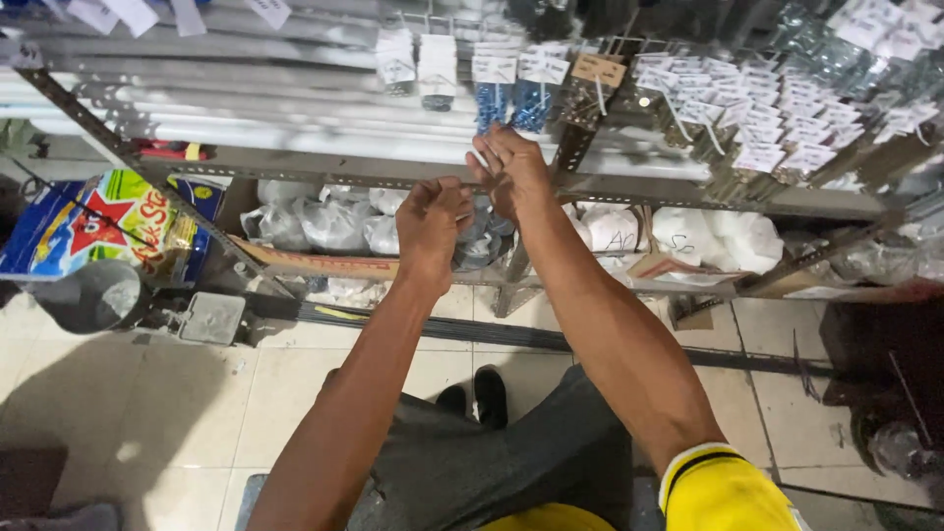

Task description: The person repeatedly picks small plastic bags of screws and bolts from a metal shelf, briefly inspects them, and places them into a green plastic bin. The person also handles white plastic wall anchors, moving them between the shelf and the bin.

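Both hands are raised to the front edge of a slotted metal shelf rail (324, 177). The left hand (431, 221) is curled, thumb and fingers pinched together; whether something small sits between them I cannot tell. The right hand (509, 172), at about one o'clock from it and just beside, has its fingers bunched and reaching up toward hanging packets of blue fasteners (511, 103) at twelve o'clock, hung on hooks so they face outward. White bagged fittings (334, 221) crowd the shelf behind the hands. Tagged metal hardware (767, 128) hangs at two o'clock; a colourful box (93, 221) lies at nine o'clock.
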